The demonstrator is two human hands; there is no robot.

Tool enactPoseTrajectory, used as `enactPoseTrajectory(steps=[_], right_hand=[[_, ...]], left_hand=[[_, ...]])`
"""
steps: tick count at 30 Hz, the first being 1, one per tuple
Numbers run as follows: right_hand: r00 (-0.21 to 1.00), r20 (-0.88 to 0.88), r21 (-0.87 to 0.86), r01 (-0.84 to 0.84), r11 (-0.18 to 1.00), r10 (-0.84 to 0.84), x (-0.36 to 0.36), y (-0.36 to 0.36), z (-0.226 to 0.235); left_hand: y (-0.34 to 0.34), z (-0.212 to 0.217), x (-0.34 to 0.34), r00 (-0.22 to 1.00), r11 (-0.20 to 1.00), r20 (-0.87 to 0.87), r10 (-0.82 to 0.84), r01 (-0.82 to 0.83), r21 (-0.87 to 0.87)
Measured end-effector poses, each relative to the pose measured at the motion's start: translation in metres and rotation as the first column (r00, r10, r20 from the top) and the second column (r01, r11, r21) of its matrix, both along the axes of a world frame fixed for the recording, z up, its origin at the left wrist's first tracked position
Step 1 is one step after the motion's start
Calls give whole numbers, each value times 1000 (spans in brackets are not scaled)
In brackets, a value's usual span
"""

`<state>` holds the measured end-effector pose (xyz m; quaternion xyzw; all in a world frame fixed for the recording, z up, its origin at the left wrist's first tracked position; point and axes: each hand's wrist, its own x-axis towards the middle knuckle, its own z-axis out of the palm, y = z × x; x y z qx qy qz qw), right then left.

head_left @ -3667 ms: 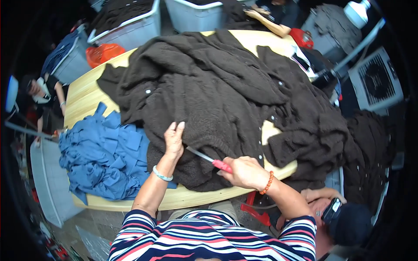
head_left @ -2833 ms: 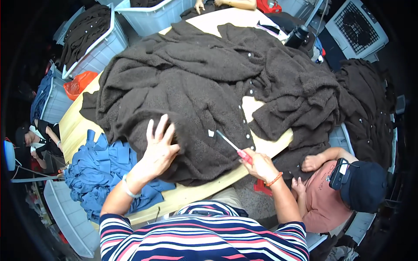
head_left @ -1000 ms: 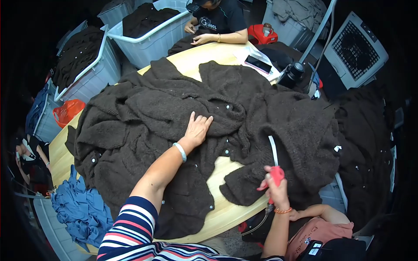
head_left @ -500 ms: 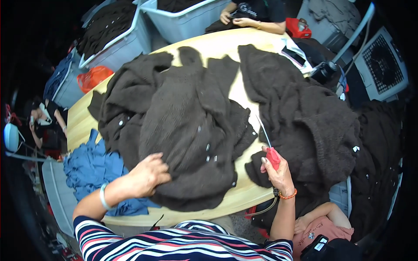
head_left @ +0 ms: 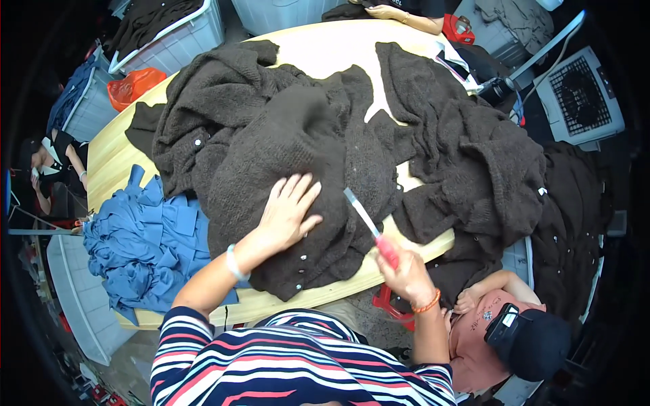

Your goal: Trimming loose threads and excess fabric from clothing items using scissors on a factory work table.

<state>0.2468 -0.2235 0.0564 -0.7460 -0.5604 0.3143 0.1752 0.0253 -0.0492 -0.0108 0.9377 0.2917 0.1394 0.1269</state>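
Note:
My left hand [head_left: 288, 211] lies flat, fingers spread, on a dark brown knitted cardigan [head_left: 291, 155] heaped on the light wooden table [head_left: 325, 51]. Small white buttons show along the cardigan's near edge. My right hand [head_left: 405, 271] grips the red handle of a thin pale-bladed tool [head_left: 371, 227], its blade pointing up and left over the cardigan's right side. A second heap of the same brown knitwear [head_left: 474, 162] lies to the right, spilling over the table's edge.
A pile of blue fabric pieces [head_left: 145, 240] sits at the table's left end. Pale bins [head_left: 179, 37] with dark knitwear stand behind, beside an orange bag [head_left: 135, 84]. A seated person in a dark cap [head_left: 525, 331] is at lower right. A fan [head_left: 582, 88] stands far right.
The brown pile was spread over the table, then gathered toward me. My left hand moved from gripping its near edge to lying flat on top. My right hand kept the tool throughout.

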Motion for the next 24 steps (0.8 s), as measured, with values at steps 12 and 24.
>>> enactPoseTrajectory(steps=[12, 24], right_hand=[[989, 104, -70, -99, 993, 106, -45, 33, 8], [980, 144, -214, -108, 971, 141, -78, -49, 4]], left_hand=[[29, -55, -4, 994, 997, 108, -8, 17, -82], [-64, -66, -46, 970, 982, -222, -99, 131, 134]])
